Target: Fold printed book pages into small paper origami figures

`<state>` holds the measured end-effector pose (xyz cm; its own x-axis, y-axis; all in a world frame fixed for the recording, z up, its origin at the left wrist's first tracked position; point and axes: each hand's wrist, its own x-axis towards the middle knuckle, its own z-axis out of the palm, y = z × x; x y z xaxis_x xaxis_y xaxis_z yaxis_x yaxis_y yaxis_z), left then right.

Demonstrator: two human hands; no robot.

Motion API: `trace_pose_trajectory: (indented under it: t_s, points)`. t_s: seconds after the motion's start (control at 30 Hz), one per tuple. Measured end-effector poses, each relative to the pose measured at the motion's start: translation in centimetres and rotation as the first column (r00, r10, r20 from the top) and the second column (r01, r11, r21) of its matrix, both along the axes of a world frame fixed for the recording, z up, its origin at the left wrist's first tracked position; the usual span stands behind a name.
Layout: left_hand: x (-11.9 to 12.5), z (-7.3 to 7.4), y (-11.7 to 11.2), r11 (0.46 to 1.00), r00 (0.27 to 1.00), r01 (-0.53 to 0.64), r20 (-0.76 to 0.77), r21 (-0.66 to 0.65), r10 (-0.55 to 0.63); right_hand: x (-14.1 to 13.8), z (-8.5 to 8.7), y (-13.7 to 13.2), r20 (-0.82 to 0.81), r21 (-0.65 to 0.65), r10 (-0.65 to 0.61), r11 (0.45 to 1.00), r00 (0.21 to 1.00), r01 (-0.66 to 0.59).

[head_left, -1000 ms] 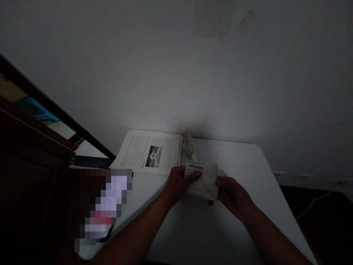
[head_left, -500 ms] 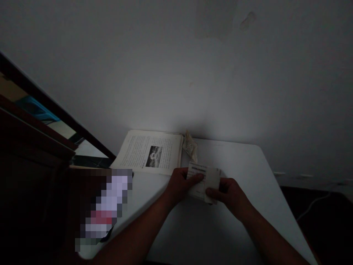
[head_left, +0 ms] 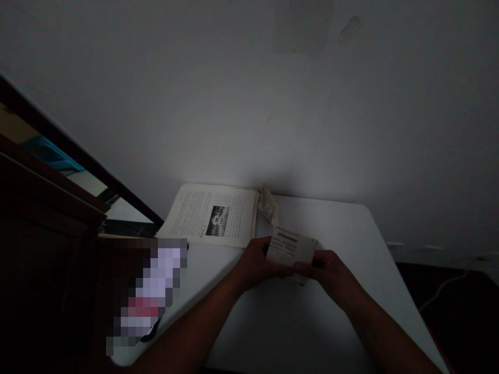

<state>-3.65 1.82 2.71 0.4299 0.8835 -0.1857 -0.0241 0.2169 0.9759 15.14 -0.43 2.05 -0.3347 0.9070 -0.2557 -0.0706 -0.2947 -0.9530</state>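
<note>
fingers [head_left: 306,269] of my left hand [head_left: 255,264] and right hand [head_left: 332,270] grip folded paper [head_left: 294,249], thumbs [head_left: 283,269] toward six o'clock; uneven pressure could crease it crookedly.

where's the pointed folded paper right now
In the head view, the pointed folded paper sits near the wall at the back of the white table, just right of the printed pages and beyond the held sheet.

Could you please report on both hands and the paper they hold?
Left grip and right grip both on folded paper, thumbs near its lower edge. Print showing. Nothing seen blocking; printed pages and paper shape lie beyond.
</note>
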Motion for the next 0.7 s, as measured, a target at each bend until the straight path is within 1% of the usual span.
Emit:
trace_pose_trajectory:
  t_s: [0.1,0.17,0.23,0.33,0.47,0.57,0.7]
  points:
    - [0.0,0.0,-0.1,0.997,0.997,0.072,-0.015,-0.013,-0.072,1.0,0.6,0.2,0.01,-0.049,0.146,0.988,0.989,-0.145]
    - [0.0,0.1,-0.1,0.993,0.993,0.119,-0.015,-0.024,-0.119,1.6,1.2,0.3,0.011,-0.051,0.19,0.981,0.982,-0.189]
    - [0.0,0.1,-0.2,0.99,0.99,0.14,-0.005,-0.029,-0.141,1.9,1.7,0.3,0.018,-0.045,0.204,0.978,0.979,-0.203]
    - [0.0,0.1,-0.1,0.992,0.992,0.123,0.032,-0.031,-0.122,1.8,1.8,0.2,0.009,-0.06,0.202,0.978,0.979,-0.202]
    - [0.0,0.0,-0.1,0.997,0.993,0.06,0.104,-0.042,-0.056,1.4,0.8,0.2,-0.049,-0.062,0.129,0.989,0.99,-0.132]
    - [0.1,0.1,-0.2,0.998,0.989,0.043,0.147,-0.035,-0.037,1.1,0.2,0.4,-0.118,-0.077,0.095,0.992,0.989,-0.104]
    - [0.3,0.1,-0.3,0.999,0.977,0.05,0.21,-0.019,-0.045,0.6,0.3,0.1,-0.27,-0.083,0.118,0.986,0.956,-0.145]
